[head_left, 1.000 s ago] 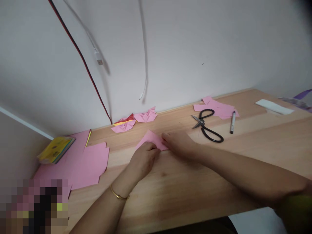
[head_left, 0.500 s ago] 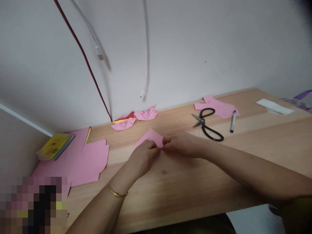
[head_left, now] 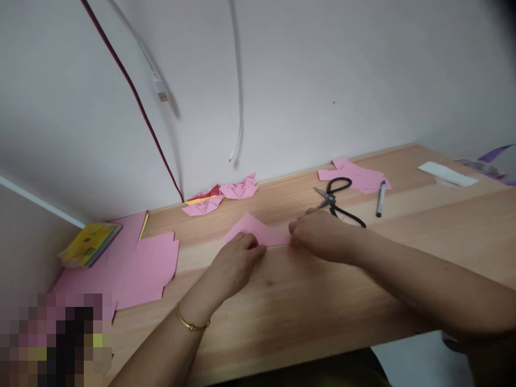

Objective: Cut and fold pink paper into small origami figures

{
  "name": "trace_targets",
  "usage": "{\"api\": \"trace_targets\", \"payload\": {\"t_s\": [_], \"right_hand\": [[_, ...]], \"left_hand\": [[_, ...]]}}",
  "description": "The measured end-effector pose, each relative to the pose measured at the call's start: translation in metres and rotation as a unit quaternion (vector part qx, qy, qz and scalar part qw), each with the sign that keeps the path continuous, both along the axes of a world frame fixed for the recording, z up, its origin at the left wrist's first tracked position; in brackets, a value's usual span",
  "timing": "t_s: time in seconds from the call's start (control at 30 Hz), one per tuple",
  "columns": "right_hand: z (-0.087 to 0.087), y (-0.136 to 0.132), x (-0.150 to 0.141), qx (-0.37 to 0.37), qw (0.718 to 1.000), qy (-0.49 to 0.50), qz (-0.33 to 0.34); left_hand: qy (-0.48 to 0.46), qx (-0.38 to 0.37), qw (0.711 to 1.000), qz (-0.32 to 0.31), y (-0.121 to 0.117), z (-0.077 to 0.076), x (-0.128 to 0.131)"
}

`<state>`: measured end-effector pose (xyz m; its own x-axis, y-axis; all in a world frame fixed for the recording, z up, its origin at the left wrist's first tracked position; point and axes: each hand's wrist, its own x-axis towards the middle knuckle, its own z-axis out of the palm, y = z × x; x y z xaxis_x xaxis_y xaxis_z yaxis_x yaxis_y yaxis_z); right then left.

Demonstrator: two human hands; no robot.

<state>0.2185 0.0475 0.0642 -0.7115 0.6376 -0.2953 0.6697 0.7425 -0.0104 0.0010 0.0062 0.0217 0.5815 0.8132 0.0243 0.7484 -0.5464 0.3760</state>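
A folded piece of pink paper (head_left: 258,228) lies on the wooden table, its upper corner pointing toward the wall and its near edge running straight. My left hand (head_left: 237,258), with a gold bangle at the wrist, presses curled fingers on the left part of that edge. At the right end of the paper, my right hand (head_left: 318,234) is closed with fingertips on the edge; the fingers hide that corner. Just beyond the right hand lie black-handled scissors (head_left: 331,199), spread apart and partly covered by the hand.
Folded pink paper shapes (head_left: 239,189) sit by the wall, one with red and yellow paper. Pink sheets (head_left: 147,269) and a yellow packet (head_left: 88,244) are at left. Pink scraps (head_left: 358,174), a marker (head_left: 381,199) and a white strip (head_left: 447,173) lie at right. Cables (head_left: 237,80) hang down.
My right hand has slid rightward along the paper's near edge, away from my left hand, uncovering more of the paper. My left hand stays in place on it. The view has shifted slightly.
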Motion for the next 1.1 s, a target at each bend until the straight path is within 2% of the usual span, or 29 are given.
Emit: {"api": "trace_targets", "payload": {"t_s": [0.1, 0.27, 0.47, 0.67, 0.83, 0.9, 1.0, 1.1], "right_hand": [[0.001, 0.009, 0.002, 0.017, 0.999, 0.002, -0.040], [-0.018, 0.021, -0.005, 0.071, 0.982, 0.134, -0.113], [-0.043, 0.016, -0.024, 0.019, 0.958, 0.239, -0.159], [-0.050, 0.014, -0.039, 0.015, 0.942, 0.252, -0.220], [-0.054, 0.037, -0.030, 0.060, 0.934, 0.236, -0.263], [-0.054, 0.046, -0.023, 0.053, 0.929, 0.230, -0.285], [-0.051, 0.048, -0.018, 0.046, 0.922, 0.254, -0.289], [-0.050, 0.035, -0.024, 0.008, 0.931, 0.286, -0.224]], "left_hand": [[0.060, 0.018, 0.998, 0.011, -0.003, 0.002, 0.004], [0.116, -0.019, 0.991, 0.059, -0.008, 0.004, 0.013], [0.108, -0.025, 0.991, 0.070, -0.009, 0.005, 0.019], [0.047, -0.026, 0.997, 0.062, -0.008, 0.001, 0.019], [0.058, -0.020, 0.997, 0.054, -0.009, -0.002, 0.017], [0.068, -0.026, 0.996, 0.048, -0.009, 0.000, 0.017], [0.079, -0.026, 0.996, 0.041, -0.009, 0.005, 0.017], [0.082, -0.017, 0.996, 0.038, -0.009, 0.006, 0.016]]}}
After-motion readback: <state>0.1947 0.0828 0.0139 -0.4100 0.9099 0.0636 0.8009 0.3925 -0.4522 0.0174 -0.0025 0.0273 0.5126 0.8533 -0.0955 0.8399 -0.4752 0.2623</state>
